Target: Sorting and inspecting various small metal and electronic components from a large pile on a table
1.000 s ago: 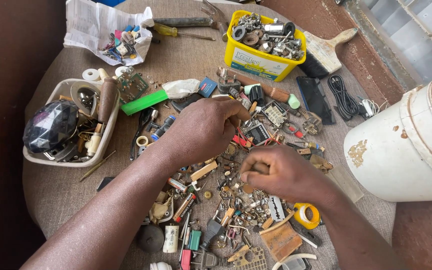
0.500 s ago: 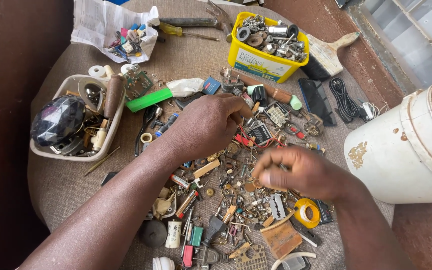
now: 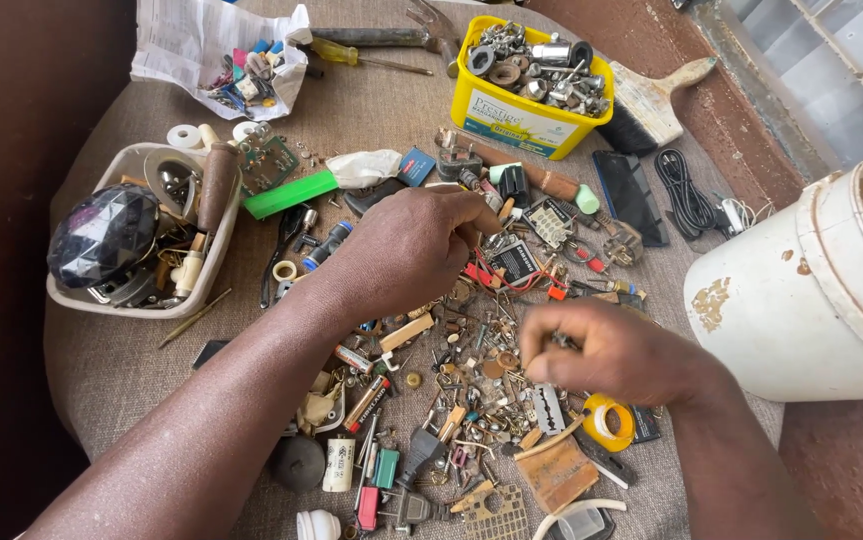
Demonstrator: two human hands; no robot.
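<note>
Left hand (image 3: 406, 250) curled, palm down, fingertips in small parts (image 3: 471, 400) mid-worktop (image 3: 121, 360); grip contents cannot be told. Right hand (image 3: 611, 350) pinched on tiny metal piece (image 3: 558, 341), lifted for inspection. Yellow tub (image 3: 521, 115) at far edge.

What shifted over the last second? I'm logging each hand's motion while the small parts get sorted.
The right hand slid slightly rightward along the near side of the pile, fingertips pinched on a small metal piece too tiny to identify. The left hand stayed pressed into the scattered parts. The yellow tub, white tray and white bucket kept their places.
</note>
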